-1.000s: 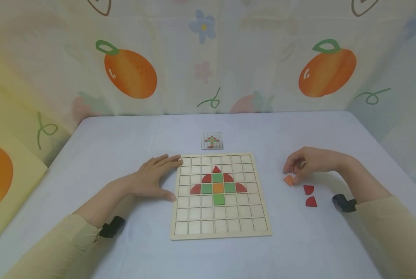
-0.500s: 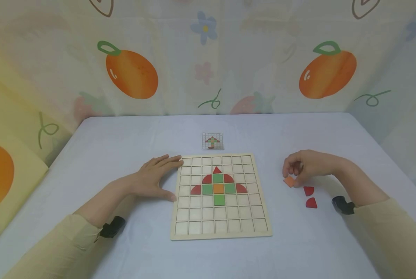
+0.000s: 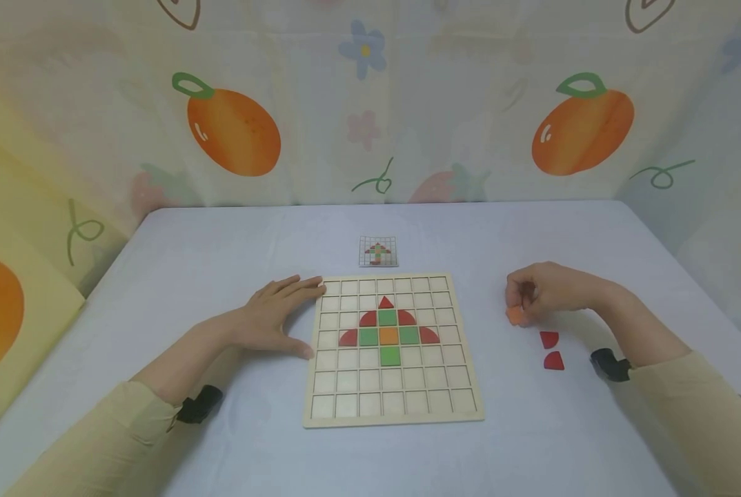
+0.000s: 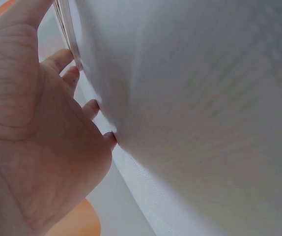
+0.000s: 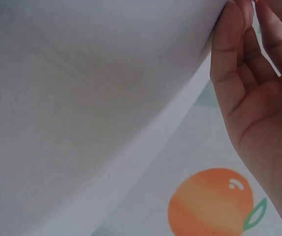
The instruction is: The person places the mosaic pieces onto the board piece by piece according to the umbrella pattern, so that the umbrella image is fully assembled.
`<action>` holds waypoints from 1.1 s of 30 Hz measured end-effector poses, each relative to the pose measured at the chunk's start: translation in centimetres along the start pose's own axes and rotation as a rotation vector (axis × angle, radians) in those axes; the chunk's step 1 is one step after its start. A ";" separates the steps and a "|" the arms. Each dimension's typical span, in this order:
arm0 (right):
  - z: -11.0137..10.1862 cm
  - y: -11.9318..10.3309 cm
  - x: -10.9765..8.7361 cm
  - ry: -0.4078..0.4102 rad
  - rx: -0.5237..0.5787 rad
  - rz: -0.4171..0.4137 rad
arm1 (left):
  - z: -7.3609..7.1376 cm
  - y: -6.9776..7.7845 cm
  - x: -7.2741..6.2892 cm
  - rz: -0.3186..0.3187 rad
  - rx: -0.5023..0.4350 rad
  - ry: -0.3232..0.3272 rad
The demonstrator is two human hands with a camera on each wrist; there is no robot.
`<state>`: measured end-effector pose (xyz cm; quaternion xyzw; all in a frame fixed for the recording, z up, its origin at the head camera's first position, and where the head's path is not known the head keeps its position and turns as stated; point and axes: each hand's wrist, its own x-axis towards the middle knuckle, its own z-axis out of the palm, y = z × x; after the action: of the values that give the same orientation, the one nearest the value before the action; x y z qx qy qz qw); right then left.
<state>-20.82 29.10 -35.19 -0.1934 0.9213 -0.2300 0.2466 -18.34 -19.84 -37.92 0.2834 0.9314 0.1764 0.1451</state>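
Note:
My right hand [image 3: 547, 290] pinches an orange square tile [image 3: 516, 316] between thumb and fingers, at or just above the table right of the board. Two red quarter-round tiles [image 3: 549, 339] lie just nearer to me. Spread along the left edge of the wooden grid board [image 3: 395, 421], my left hand [image 3: 274, 317] touches it with thumb and fingertips. A red triangle [image 3: 386, 302], several green squares [image 3: 390, 356], several red quarter-rounds [image 3: 429, 335] and an orange square [image 3: 388, 335] sit in the board's cells. In the right wrist view the tile is hidden behind the fingers [image 5: 228, 54].
A small card [image 3: 378, 251] printed with a coloured grid pattern lies beyond the board's far edge. White cloth [image 3: 246, 442] covers the table. A fruit-patterned curtain [image 3: 445, 103] hangs behind and at the sides. Each wrist carries a black camera [image 3: 200, 404].
My right hand has closed its pinch on the orange square tile, which has turned and shifted slightly away from me. My left hand and the board have stayed put.

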 end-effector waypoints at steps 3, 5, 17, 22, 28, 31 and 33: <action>-0.1 0.0 0.1 0.028 -0.023 0.008 | 0.0 0.0 0.0 -0.001 -0.004 0.001; -0.2 0.0 0.1 0.038 -0.027 0.007 | -0.1 0.1 0.0 -0.003 -0.007 0.000; -1.0 -0.5 0.1 0.056 0.011 -0.050 | -0.2 0.2 -0.1 -0.009 -0.014 -0.006; -1.4 -1.7 -0.1 0.065 0.032 -0.109 | -0.2 0.2 -0.2 -0.011 -0.018 -0.007; -1.1 -3.6 0.0 0.067 0.068 -0.187 | -0.1 0.2 -0.2 -0.009 -0.017 -0.004; -0.8 -4.5 0.2 0.058 0.103 -0.201 | -0.1 0.1 -0.2 -0.012 -0.017 -0.003; -0.6 -5.2 0.4 0.054 0.129 -0.210 | -0.1 0.1 -0.2 -0.013 -0.017 -0.004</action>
<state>-20.20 24.87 -32.24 -0.2662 0.8857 -0.3184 0.2081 -18.18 -19.86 -37.78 0.2763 0.9314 0.1829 0.1505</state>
